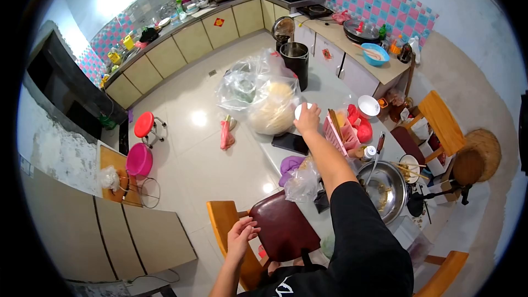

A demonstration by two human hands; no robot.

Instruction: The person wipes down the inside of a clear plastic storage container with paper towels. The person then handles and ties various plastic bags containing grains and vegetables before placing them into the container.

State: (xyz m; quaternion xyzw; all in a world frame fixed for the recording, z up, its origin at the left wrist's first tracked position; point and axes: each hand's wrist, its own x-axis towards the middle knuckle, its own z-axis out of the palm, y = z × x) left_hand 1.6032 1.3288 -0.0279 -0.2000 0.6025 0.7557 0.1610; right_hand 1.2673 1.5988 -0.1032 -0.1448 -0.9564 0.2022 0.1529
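My right hand (309, 119) reaches across the table with its fingers closed on a small white round thing (300, 111), perhaps a cup or bowl; the hand covers part of it. Just left of it stand large clear plastic bags (269, 115) with something pale inside. A black phone (290, 143) lies flat below the hand. To the right is a pink basket (342, 135) holding chopsticks and red packaging. My left hand (242, 236) hangs beside the dark red seat of a wooden chair (283, 225), its fingers bent but apart, with nothing in them.
On the table's right are a metal basin (385, 192) with food bits, a white bowl (368, 106) and a can (369, 153). A black bin-like container (295, 63) rises at the far end. A red stool (144, 126) and pink tub (139, 159) stand left.
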